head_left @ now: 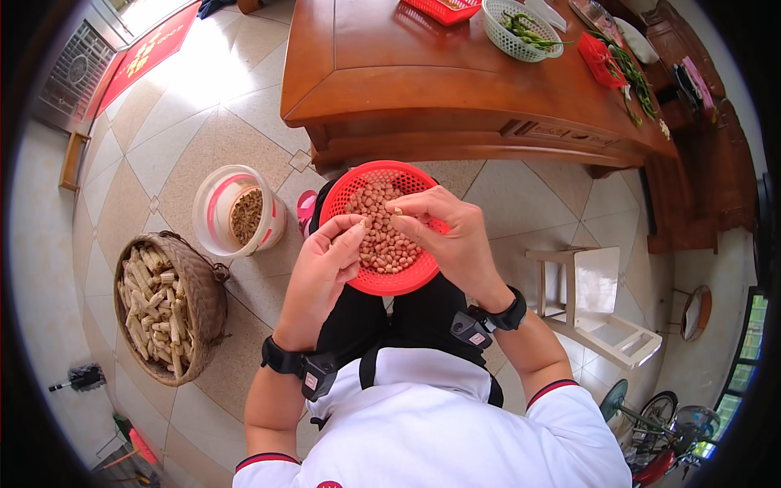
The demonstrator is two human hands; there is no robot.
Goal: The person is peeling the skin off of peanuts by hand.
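A red plastic colander (382, 286) rests on my lap with many shelled pinkish-brown peanuts (389, 250) in it. Over its left side, my left hand (325, 264) pinches a small pale piece between thumb and forefinger. My right hand (446, 228), over the right side, has its thumb and fingertips closed on another small tan piece that looks like peanut shell (397, 211). The two pinches are a short way apart above the peanuts. Left of the colander stands a white and pink bucket (272, 213) with brown, shell-like bits (246, 217) in the bottom.
A woven basket (207, 305) of bare corncobs (154, 313) is on the tiled floor at left. Ahead is a wooden table (390, 61) with a white basket of green peppers (525, 37) and a red tray (443, 10). A white stool (594, 285) stands at right.
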